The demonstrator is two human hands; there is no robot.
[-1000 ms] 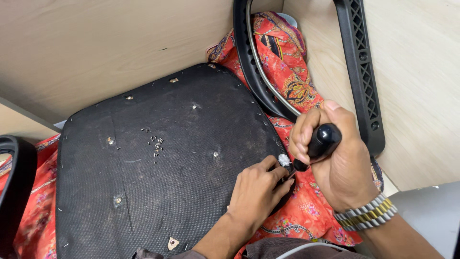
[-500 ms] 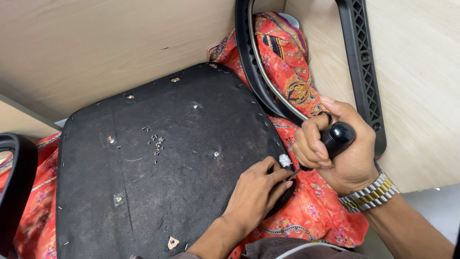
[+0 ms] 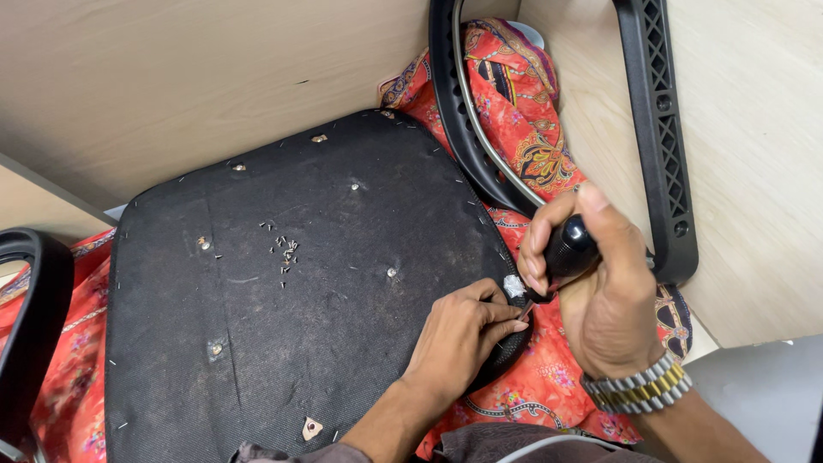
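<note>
An upturned chair seat (image 3: pixel 283 300) with a black fabric underside lies over red patterned cloth (image 3: pixel 557 386). My left hand (image 3: pixel 463 339) rests flat on the seat's right edge, fingertips pressed at the rim. My right hand (image 3: pixel 600 291) grips the black handle of a screwdriver (image 3: pixel 567 249), its tip at the seat's rim beside a small pale patch (image 3: pixel 513 285). A small heap of pulled staples (image 3: pixel 285 253) lies near the seat's middle. A metal watch (image 3: pixel 639 393) circles my right wrist.
A black plastic chair-back frame (image 3: pixel 660 146) leans against the pale wood wall (image 3: pixel 754 171) at the right. A black armrest (image 3: pixel 30 317) curves at the left edge. More wood panelling (image 3: pixel 171 77) stands behind the seat. Metal inserts (image 3: pixel 392 272) dot the underside.
My right hand with the screwdriver swung out to the right, then came back down to the seat's rim. My left hand stayed pressed on the edge.
</note>
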